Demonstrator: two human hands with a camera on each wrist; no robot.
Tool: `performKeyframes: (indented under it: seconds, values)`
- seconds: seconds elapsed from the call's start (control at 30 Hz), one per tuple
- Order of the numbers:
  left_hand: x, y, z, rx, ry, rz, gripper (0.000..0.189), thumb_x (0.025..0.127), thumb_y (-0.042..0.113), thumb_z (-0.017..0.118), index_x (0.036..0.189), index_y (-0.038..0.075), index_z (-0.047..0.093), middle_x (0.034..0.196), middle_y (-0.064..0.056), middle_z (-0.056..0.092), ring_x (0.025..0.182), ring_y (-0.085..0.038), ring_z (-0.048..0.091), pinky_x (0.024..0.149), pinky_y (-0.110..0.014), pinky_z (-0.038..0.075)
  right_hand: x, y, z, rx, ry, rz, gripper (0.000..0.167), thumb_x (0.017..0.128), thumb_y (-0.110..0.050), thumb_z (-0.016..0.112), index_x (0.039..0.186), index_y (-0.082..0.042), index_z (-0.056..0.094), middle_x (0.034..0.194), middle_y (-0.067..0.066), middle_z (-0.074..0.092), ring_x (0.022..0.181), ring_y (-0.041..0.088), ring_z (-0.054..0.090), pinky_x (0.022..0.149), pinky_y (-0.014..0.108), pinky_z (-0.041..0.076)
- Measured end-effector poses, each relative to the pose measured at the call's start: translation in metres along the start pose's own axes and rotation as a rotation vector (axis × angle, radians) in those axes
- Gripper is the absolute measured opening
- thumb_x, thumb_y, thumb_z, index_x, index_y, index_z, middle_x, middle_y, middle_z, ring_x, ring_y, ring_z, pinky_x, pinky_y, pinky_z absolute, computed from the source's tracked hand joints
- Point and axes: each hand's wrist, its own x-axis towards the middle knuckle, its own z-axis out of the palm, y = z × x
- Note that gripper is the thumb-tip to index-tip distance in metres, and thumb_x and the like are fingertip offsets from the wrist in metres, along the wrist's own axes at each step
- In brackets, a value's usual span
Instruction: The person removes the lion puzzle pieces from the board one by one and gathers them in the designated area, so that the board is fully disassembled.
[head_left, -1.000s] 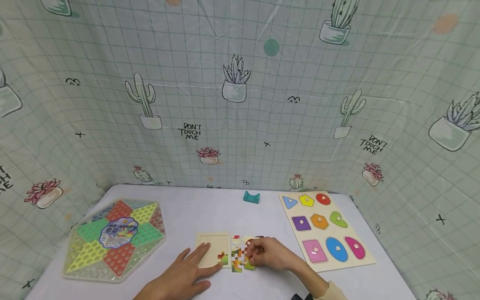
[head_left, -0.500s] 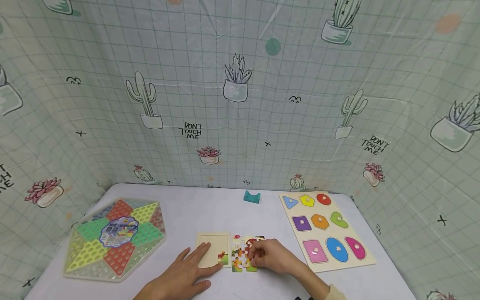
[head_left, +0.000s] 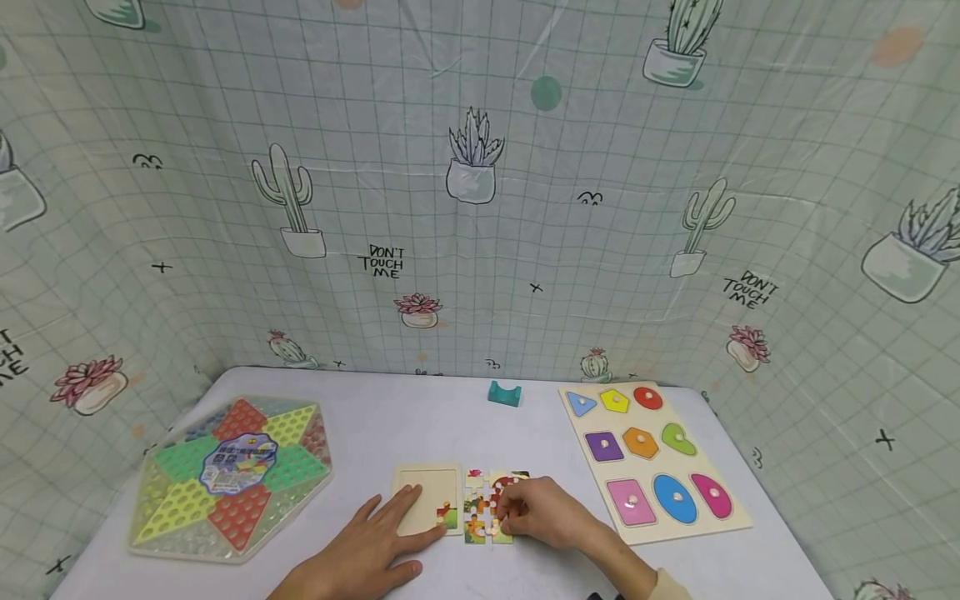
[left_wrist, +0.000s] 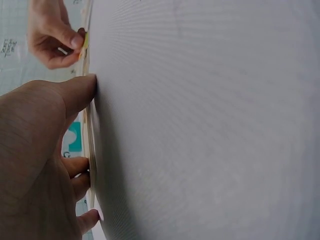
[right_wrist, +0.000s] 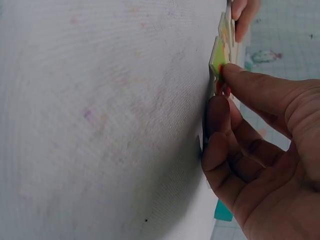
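Observation:
My left hand lies with fingers spread over a wooden puzzle tray, thumb at its near right corner. One picture piece sits in that tray's lower right corner. Beside the tray, on the table, several jigsaw pieces lie in columns. My right hand is over the right-hand pieces and hides some of them. In the right wrist view, its thumb and curled index finger pinch a green jigsaw piece low at the table surface.
A hexagonal Chinese checkers set lies at the left. To the right is a wooden shape board with knobbed shapes. A small teal block stands near the back edge, before a patterned curtain.
My right hand has shifted slightly to the right, with the green jigsaw piece moving a little the same way. More of the red pieces shows. The left hand stays in place.

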Motion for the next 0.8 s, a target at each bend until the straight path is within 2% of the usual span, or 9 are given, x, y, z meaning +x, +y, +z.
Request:
performKeyframes:
  seconds: [0.8]
  values:
    - [-0.0010,0.0010,-0.0007,-0.010,-0.003,-0.001,0.050,0.100,0.048,0.056,0.149,0.043,0.048,0.164,-0.019,0.023,0.151,-0.037,0.023,0.112,-0.068,0.024,0.0018,-0.0008,0.0032,-0.076,0.014,0.021,0.011,0.086,-0.017,0.081,0.087,-0.022,0.071,0.071,-0.014,0.056,0.067,0.000,0.050,0.064,0.020,0.043]
